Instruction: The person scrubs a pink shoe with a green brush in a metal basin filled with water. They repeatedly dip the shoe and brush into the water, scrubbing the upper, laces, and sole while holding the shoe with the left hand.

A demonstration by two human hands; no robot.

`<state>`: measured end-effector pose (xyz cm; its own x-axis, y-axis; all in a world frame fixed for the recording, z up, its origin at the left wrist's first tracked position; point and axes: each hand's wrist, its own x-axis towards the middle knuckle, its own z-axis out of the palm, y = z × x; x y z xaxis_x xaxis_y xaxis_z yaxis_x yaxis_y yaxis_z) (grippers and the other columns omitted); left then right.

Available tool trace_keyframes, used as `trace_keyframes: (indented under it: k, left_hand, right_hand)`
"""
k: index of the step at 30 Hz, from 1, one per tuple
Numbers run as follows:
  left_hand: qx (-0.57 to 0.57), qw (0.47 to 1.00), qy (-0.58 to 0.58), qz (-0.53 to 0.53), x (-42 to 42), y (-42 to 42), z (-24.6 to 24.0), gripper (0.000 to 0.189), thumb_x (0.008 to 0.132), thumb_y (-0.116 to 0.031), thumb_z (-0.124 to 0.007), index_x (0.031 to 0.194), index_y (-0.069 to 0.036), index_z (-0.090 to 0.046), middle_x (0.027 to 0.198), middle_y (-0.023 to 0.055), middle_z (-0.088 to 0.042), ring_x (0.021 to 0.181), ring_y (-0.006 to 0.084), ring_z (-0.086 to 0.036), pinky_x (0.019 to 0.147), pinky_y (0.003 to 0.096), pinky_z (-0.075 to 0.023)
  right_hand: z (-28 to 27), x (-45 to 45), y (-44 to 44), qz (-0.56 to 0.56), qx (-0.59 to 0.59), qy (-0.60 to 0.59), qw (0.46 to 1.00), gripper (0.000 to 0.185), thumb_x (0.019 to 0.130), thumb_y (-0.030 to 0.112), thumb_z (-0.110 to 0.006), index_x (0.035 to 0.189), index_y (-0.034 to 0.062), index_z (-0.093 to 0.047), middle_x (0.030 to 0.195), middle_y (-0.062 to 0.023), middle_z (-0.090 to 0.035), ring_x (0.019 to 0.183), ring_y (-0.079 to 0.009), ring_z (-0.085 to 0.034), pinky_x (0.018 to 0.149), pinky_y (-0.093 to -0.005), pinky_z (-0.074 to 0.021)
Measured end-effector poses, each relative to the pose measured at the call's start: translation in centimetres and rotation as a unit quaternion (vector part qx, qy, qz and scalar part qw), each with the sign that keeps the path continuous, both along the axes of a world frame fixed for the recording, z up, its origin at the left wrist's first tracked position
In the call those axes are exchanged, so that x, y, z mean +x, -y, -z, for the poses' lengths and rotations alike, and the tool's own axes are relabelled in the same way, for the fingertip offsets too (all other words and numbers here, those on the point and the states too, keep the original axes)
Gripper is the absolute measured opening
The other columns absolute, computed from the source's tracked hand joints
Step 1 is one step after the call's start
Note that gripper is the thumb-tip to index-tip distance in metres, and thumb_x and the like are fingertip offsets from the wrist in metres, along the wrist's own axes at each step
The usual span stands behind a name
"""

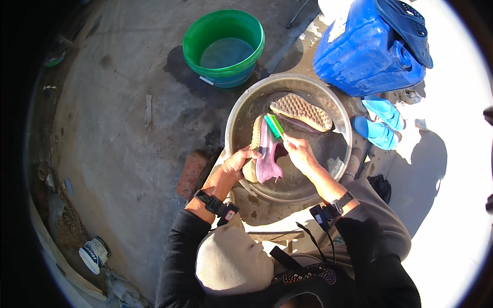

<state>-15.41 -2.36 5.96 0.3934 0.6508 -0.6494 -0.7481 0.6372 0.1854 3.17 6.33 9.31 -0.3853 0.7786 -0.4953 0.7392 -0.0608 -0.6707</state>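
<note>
A purple knit shoe with a tan sole (268, 165) is gripped around its sole side by my left hand (239, 163), over a round metal basin (231, 115). My right hand (299, 152) holds a green scrubbing brush (274, 126), its bristles against the shoe's upper near the toe. The other shoe (302, 111) lies in the basin on the far side, its studded tan sole facing up. A translucent whitish piece (336, 166), possibly soap or plastic, rests at the basin's right. Murky water seems to cover part of the basin's bottom.
A green bucket (223, 69) holding water stands beyond the basin. At the upper right is a blue plastic jerrycan (354, 57) with dark blue clogs (412, 32) on top. Light blue slippers (375, 133) lie right of the basin, a brick (191, 174) to its left.
</note>
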Motion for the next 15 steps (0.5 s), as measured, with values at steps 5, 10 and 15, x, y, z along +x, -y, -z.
trace_keyframes:
  k: [5, 10, 15]
  left_hand:
    - [0.006, 0.998, 0.048, 0.034, 0.3, 0.6, 0.4, 0.050, 0.070, -0.011, -0.061, 0.118, 0.000, -0.049, 0.106, 0.0147, -0.060, 0.094, 0.0267, -0.059, 0.090, 0.0383, -0.0450]
    - [-0.025, 0.998, 0.042, 0.030, 0.4, 0.6, -0.3, 0.045, 0.071, -0.015, -0.059, 0.112, 0.002, -0.051, 0.101, 0.0169, -0.061, 0.092, 0.0281, -0.060, 0.086, 0.0383, -0.0477]
    - [0.015, 0.995, 0.058, 0.081, 1.2, 0.3, -0.9, 0.048, 0.068, -0.009, -0.061, 0.114, 0.003, -0.050, 0.103, 0.0151, -0.061, 0.090, 0.0243, -0.062, 0.083, 0.0341, -0.0499]
  right_hand:
    - [0.2, 2.5, 2.5, -0.025, -0.051, -0.041, 0.998, 0.033, 0.089, 0.012, -0.051, 0.120, 0.0018, -0.053, 0.106, -0.0160, -0.063, 0.096, -0.0132, -0.058, 0.083, -0.0243, -0.0440]
    - [6.3, 3.5, -0.1, 0.007, -0.037, 0.073, 0.997, 0.031, 0.086, 0.030, -0.052, 0.114, 0.0239, -0.060, 0.089, -0.0174, -0.063, 0.084, -0.0310, -0.062, 0.070, -0.0378, -0.0487]
    - [8.2, 5.3, 1.0, 0.023, -0.052, -0.044, 0.997, 0.030, 0.087, 0.028, -0.051, 0.109, 0.0119, -0.063, 0.078, -0.0097, -0.064, 0.068, -0.0236, -0.061, 0.059, -0.0304, -0.0462]
